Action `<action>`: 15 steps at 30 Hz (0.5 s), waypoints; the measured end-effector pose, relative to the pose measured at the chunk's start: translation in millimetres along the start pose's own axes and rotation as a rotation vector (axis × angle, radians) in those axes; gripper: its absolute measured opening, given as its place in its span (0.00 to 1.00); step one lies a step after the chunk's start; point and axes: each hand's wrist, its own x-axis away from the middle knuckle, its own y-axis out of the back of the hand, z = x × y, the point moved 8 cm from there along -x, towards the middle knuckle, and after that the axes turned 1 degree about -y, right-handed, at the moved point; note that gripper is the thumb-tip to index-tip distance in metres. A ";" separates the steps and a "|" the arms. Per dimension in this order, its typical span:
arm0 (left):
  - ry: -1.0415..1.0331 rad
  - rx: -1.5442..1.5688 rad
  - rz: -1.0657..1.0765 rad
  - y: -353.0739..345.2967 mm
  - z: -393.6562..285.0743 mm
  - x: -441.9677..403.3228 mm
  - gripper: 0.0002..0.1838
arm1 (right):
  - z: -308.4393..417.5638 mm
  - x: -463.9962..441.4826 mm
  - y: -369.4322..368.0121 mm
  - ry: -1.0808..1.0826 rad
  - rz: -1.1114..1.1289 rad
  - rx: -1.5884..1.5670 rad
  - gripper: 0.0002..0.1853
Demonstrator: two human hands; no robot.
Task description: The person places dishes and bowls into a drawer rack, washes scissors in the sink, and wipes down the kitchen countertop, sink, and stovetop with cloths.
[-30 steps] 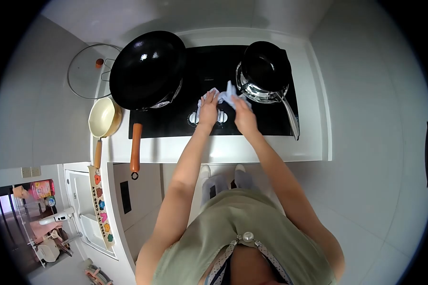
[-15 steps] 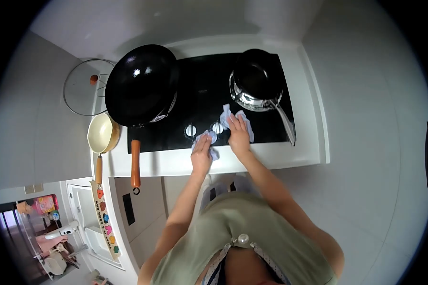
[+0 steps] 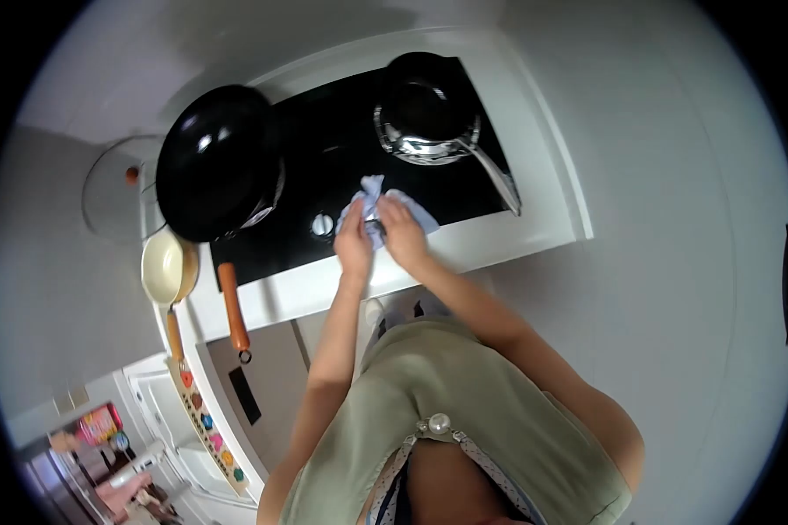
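Observation:
A light blue-white cloth (image 3: 418, 212) lies bunched around the right control knob of the black glass stove (image 3: 324, 149). My left hand (image 3: 354, 245) presses on the cloth's left part, and my right hand (image 3: 402, 234) is on its right part, with the knob between them. The left knob (image 3: 322, 225) stands uncovered beside my left hand. Whether one cloth or two lie under my hands, I cannot tell.
A black wok (image 3: 219, 166) with an orange handle (image 3: 234, 306) sits on the left burner. A dark pan (image 3: 425, 96) rests on a steel pot (image 3: 429, 153) at the right. Left are a cream pan (image 3: 165, 268) and a glass lid (image 3: 114, 192).
My hands have come closer together around the right knob, my left one moving off the stove's front edge with the cloth. The whole view has tilted and shifted.

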 end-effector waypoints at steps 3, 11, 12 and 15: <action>-0.144 -0.034 0.101 5.7 1.8 40.6 0.19 | 6.5 53.0 16.3 0.125 0.175 0.010 0.21; -0.460 -0.058 0.417 -67.9 -67.0 85.7 0.30 | -209.1 149.4 200.3 -0.485 -0.144 0.555 0.26; -0.500 -0.019 0.496 -91.6 -84.4 88.2 0.29 | -212.6 145.6 203.8 -0.542 -0.070 0.565 0.27; -0.554 0.025 0.495 -123.1 -115.9 81.7 0.28 | -167.6 139.1 122.7 -0.437 0.041 0.957 0.27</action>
